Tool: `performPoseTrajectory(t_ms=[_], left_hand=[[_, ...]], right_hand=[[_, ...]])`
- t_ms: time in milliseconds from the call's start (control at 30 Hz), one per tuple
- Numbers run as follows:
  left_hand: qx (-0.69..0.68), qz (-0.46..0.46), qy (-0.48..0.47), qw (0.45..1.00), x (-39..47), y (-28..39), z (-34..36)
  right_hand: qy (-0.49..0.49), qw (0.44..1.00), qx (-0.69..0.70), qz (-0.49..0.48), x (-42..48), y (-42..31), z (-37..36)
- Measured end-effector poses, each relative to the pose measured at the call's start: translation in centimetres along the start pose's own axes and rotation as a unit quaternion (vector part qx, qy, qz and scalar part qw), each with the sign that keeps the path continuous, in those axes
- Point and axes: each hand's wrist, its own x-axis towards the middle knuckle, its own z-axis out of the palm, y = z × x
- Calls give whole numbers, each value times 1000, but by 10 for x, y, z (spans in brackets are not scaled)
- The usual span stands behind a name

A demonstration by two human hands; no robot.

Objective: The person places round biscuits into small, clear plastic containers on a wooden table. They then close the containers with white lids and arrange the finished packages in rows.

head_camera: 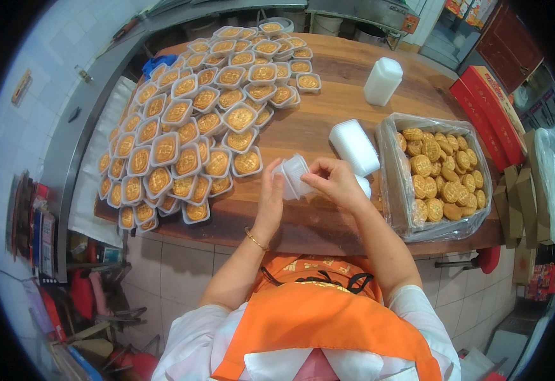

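Observation:
Above the front part of the wooden table (301, 233), my left hand (269, 197) holds a few nested translucent plastic trays (294, 172), tilted on their side. My right hand (333, 180) pinches the rim of the trays from the other side; whether one tray is parted from the rest cannot be made out. Just beyond the right hand lies a stack of nested white trays (354, 145). Part of another white tray (364, 185) shows beside the right wrist. To the right, a box lined with clear plastic (389, 200) holds many loose round mooncakes (450, 192).
Heaped trays, each with a mooncake (177, 112), cover the table's left side. Another tray stack (383, 82) stands upright at the back. Red boxes (489, 116) and folded cardboard (525, 200) rise along the right edge. A metal counter (101, 71) runs along the left wall.

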Motion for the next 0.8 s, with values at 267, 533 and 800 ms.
performPoseTrajectory(t_ms=[267, 533, 800], left_hand=[[1, -47, -83, 995, 4, -3, -14], [-256, -134, -123, 949, -6, 10, 1], [-231, -130, -100, 959, -3, 5, 6]], right_hand=[[25, 994, -89, -50, -2, -4, 3], [-24, 1000, -5, -15, -10, -9, 8], [14, 999, 48, -12, -13, -1, 12]])
